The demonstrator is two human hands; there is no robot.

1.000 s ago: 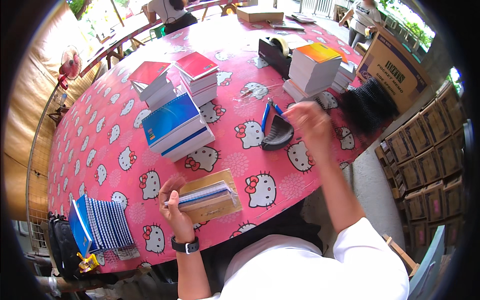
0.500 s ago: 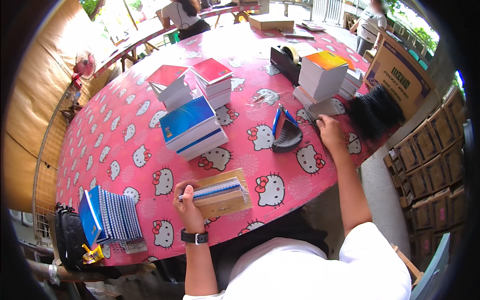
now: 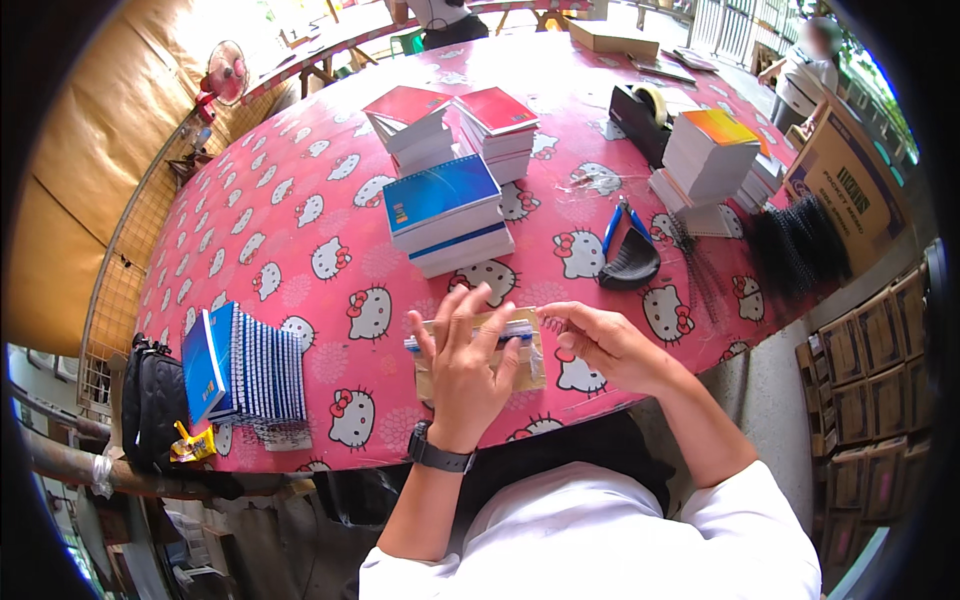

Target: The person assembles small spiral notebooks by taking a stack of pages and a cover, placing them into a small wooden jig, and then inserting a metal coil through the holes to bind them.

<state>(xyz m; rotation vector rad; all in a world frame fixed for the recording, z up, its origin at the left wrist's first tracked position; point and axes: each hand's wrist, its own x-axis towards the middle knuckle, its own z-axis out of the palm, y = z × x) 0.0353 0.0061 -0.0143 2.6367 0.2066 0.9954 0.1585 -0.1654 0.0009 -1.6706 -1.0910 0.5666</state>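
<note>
In front of me a small notebook [image 3: 519, 331], its blue and white edge showing, lies on a brown board [image 3: 533, 375] at the table's near edge. Over it spreads my left hand [image 3: 465, 370], open, covering much of the notebook; whether its fingertips press down is hard to tell. My right hand [image 3: 612, 345] is closed in a pinch on a thin dark spiral wire [image 3: 553, 326] beside the notebook's right end. Most of that wire is hidden by the fingers. Blue-handled pliers [image 3: 612, 228] lie beyond, partly tucked in a dark holder [image 3: 630, 262].
Stacks of blue notebooks [image 3: 445, 205], red ones [image 3: 497, 112] and orange ones [image 3: 712, 150] stand farther back. Spiral-bound notebooks [image 3: 265, 365] lean at left by a black bag [image 3: 153, 405]. Loose spiral wires [image 3: 700, 270], a tape dispenser [image 3: 640, 120] and a cardboard box [image 3: 850, 190] are right.
My right hand has come from the loose wires to the notebook's right end, bringing a spiral wire. My left hand has let go of the board's side and spread over the notebook.
</note>
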